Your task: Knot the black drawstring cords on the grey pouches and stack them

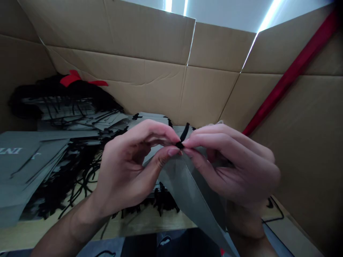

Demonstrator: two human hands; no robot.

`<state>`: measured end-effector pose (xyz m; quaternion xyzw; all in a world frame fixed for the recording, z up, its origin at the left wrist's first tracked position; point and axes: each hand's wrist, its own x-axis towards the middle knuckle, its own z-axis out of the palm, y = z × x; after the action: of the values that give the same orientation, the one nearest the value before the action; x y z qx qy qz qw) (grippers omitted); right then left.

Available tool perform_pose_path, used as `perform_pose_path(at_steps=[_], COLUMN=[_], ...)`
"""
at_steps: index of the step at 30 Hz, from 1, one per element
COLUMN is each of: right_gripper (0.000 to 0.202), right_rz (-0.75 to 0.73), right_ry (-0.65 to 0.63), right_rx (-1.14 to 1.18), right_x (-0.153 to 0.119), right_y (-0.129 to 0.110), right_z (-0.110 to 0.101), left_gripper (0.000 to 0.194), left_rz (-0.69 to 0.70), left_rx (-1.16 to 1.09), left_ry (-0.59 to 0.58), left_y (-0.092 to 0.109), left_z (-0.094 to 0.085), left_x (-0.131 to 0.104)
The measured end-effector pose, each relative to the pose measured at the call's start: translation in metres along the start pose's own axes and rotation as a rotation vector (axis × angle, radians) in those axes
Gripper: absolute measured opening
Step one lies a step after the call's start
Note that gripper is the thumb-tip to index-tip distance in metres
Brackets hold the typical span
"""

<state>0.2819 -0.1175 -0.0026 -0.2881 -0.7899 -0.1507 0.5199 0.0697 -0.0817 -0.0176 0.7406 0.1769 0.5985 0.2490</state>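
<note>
A black cord [184, 132] is pinched between the fingertips of both hands, with a dark knot or loop at the pinch and one short end sticking up. My left hand [134, 171] grips it between thumb and forefinger, the other fingers curled. My right hand [235, 160] holds it the same way, its fingertips nearly touching the left ones. Just beneath the fingers hangs a folded grey sheet [187, 192], which looks like a flat paper bag. It slants down towards my lap, and my right hand and wrist hide part of it.
Stacks of grey flat bags [50, 150] with black cord ends lie on the left of the wooden table [128, 225]. Behind them rises a pile of black cords [91, 91] with a red strip [70, 78]. Cardboard walls [150, 67] enclose the back; a red bar [289, 82] slants at right.
</note>
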Motion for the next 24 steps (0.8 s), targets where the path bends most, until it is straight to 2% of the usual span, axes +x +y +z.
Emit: perform_pose_path(at_steps=[9, 15, 20, 24], right_gripper=[0.022, 0.02, 0.02, 0.02], right_rz=[0.077, 0.126, 0.109, 0.108], right_ry=[0.071, 0.08, 0.082, 0.076], right_rx=[0.069, 0.124, 0.107, 0.12], right_x=[0.0, 0.002, 0.001, 0.0], right_y=[-0.003, -0.003, -0.002, -0.003], right_z=[0.007, 0.006, 0.006, 0.006], left_gripper=[0.016, 0.02, 0.02, 0.019], left_rz=[0.099, 0.134, 0.179, 0.308], left_rx=[0.036, 0.045, 0.074, 0.024], left_ry=[0.022, 0.042, 0.051, 0.059], left_y=[-0.008, -0.004, -0.009, -0.018], left_z=[0.005, 0.006, 0.007, 0.008], left_x=[0.002, 0.001, 0.002, 0.006])
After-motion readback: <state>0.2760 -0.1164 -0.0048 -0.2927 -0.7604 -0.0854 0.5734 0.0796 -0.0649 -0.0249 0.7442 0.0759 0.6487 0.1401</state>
